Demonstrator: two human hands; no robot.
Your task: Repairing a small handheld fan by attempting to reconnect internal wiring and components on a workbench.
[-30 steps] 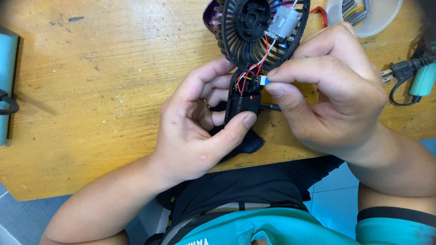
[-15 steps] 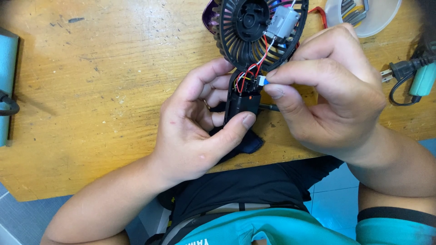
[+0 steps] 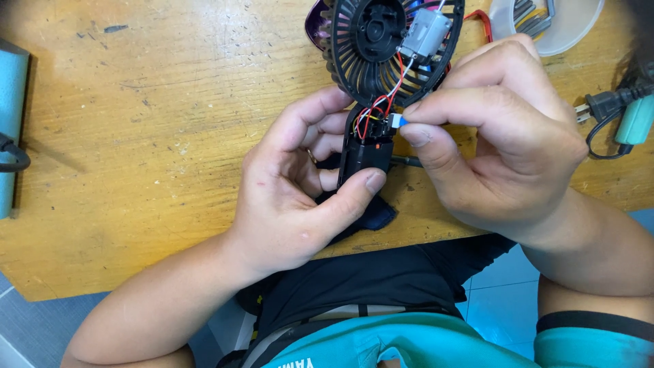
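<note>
Hands meet over the near edge of a scuffed, yellowish wooden table, working on a small black plastic handheld fan whose casing is opened up. The left hand is clenched around the fan's narrow black handle, thumb pressed against its lower end and the fingers curled behind it, so the fan stands roughly upright above the table edge. The right hand pinches a tiny white-and-blue connector between thumb and forefinger, just at the top of the open handle, where thin red, white and yellow wires bunch together. Those wires run up to a small silvery-grey motor that lies against the round black slatted grille of the fan head. A bit of purple casing shows behind the grille on its left side. Under the left hand a dark cloth-like piece lies on the table edge.

At the far right lie a black power plug with its cord and a pale green object just beside it. A translucent white round container with metal parts inside sits at the upper right, a red loop next to it. A teal box-shaped thing stands at the left edge
</note>
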